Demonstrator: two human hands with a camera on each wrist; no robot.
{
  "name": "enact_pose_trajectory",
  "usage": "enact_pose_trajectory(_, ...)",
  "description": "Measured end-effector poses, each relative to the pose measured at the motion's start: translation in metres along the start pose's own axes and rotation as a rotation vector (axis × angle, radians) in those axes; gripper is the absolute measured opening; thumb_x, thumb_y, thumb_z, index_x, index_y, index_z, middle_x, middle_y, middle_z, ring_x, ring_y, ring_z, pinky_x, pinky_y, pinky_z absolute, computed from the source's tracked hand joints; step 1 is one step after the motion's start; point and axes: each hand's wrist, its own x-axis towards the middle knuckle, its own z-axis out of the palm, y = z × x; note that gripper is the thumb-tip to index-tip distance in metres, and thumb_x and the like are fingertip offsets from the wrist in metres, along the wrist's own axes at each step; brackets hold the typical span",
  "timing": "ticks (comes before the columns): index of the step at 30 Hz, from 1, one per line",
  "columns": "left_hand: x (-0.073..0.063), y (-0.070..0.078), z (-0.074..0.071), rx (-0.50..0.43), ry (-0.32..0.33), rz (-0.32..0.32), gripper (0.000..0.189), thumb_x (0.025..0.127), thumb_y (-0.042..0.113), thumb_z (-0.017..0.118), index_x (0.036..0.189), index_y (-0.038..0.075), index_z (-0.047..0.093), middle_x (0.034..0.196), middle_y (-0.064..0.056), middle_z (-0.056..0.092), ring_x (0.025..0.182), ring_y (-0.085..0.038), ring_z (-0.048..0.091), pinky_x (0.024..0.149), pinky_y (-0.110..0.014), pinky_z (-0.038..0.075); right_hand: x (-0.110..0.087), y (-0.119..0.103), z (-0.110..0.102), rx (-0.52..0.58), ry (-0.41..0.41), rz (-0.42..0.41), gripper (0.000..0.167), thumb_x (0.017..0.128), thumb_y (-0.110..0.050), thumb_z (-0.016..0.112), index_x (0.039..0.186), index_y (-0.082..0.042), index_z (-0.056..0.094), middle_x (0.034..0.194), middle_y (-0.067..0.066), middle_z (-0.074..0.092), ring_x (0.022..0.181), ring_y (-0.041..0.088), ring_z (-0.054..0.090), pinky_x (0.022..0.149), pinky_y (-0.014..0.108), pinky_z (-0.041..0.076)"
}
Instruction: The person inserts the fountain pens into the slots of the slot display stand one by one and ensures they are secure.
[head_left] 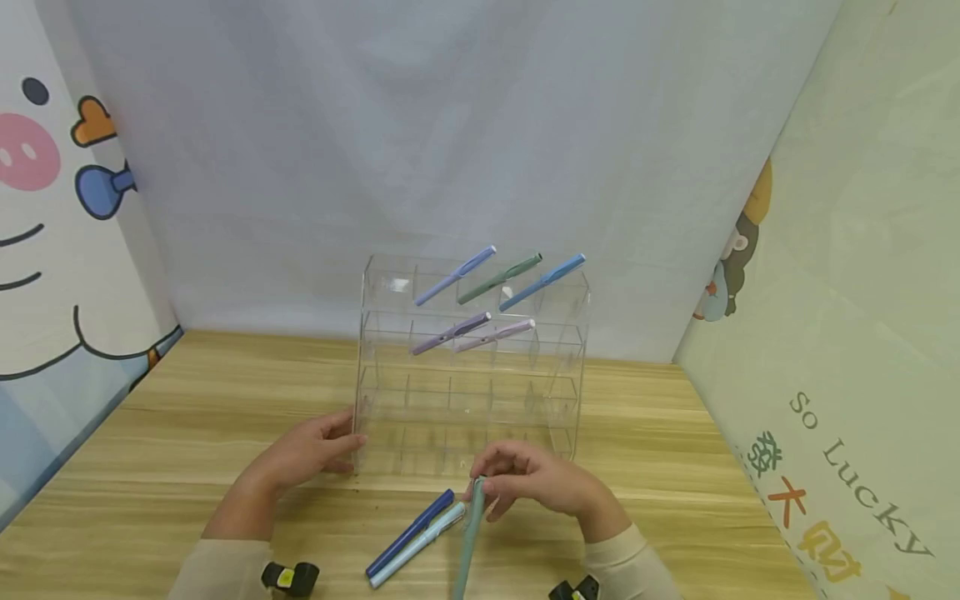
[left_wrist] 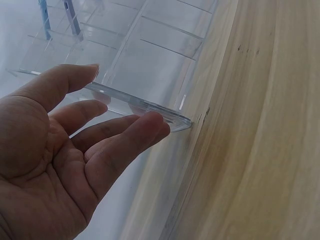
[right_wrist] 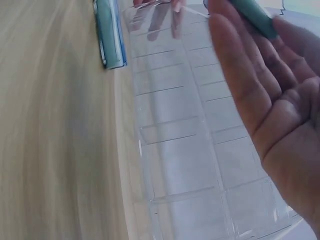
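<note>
A clear acrylic pen rack (head_left: pixel 468 392) stands on the wooden table, several pens slanting out of its upper two tiers. At its left side, my left hand (head_left: pixel 318 450) pinches the side panel (left_wrist: pixel 140 102) near the bottom, thumb on one face and fingers on the other. My right hand (head_left: pixel 528 479) holds a green pen (head_left: pixel 470 533) by its top end between thumb and fingers, in front of the rack; the pen's lower end points toward me. On the table to its left lie a dark blue pen (head_left: pixel 410 533) and a light blue pen (head_left: pixel 420 546), side by side.
In the rack's top tier sit a periwinkle pen (head_left: pixel 456 275), a green pen (head_left: pixel 500 279) and a blue pen (head_left: pixel 543 283). Below are a purple pen (head_left: pixel 450 333) and a pale lilac pen (head_left: pixel 495 336). A pale curtain (head_left: pixel 480 125) hangs behind.
</note>
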Motion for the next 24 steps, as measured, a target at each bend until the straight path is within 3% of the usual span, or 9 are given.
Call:
enact_pose_trajectory(4,0.001,-0.001,0.0,-0.012,0.001,0.01,0.075,0.097,0.034,0.062,0.156,0.006,0.025,0.153,-0.029,0.033,0.135,-0.044,0.043,0.091,-0.041,0.058,-0.002,-0.002,-0.006,0.072,0.108,-0.166,0.023,0.104,0.002,0.037,0.122,0.014,0.047,0.113,0.033,0.06,0.097,0.023,0.07,0.072,0.054,0.06)
enact_pose_trajectory(7,0.001,-0.001,0.001,-0.011,0.0,0.008,0.075,0.097,0.034,0.062,0.156,0.006,0.025,0.153,-0.029,0.033,0.134,-0.044,0.044,0.091,-0.041,0.058,-0.005,-0.006,-0.012,0.128,0.201,-0.21,0.025,0.106,0.0,0.035,0.123,0.015,0.046,0.115,0.022,0.062,0.099,0.026,0.071,0.074,0.048,0.061)
enact_pose_trajectory(10,0.001,-0.001,0.001,-0.007,0.0,0.004,0.076,0.097,0.034,0.062,0.156,0.006,0.024,0.154,-0.029,0.032,0.134,-0.044,0.044,0.091,-0.041,0.058,-0.008,-0.009,-0.018,0.194,0.286,-0.204,0.026,0.106,-0.004,0.035,0.123,0.009,0.051,0.115,0.013,0.064,0.099,0.027,0.071,0.077,0.043,0.061)
enact_pose_trajectory(16,0.001,-0.002,0.0,0.005,0.002,0.01,0.077,0.098,0.035,0.062,0.156,0.005,0.022,0.154,-0.03,0.031,0.133,-0.044,0.045,0.092,-0.041,0.057,-0.012,-0.011,-0.025,0.333,0.468,-0.152,0.019,0.105,-0.005,0.043,0.118,-0.003,0.058,0.111,0.009,0.069,0.098,0.026,0.072,0.08,0.041,0.06)
enact_pose_trajectory(24,0.002,-0.003,-0.001,0.001,-0.007,0.021,0.074,0.099,0.032,0.06,0.156,0.006,0.022,0.154,-0.029,0.031,0.133,-0.044,0.045,0.091,-0.041,0.058,-0.014,-0.015,-0.028,0.21,0.581,-0.146,0.01,0.1,-0.005,0.054,0.11,-0.001,0.054,0.107,0.008,0.069,0.094,0.024,0.073,0.078,0.04,0.061)
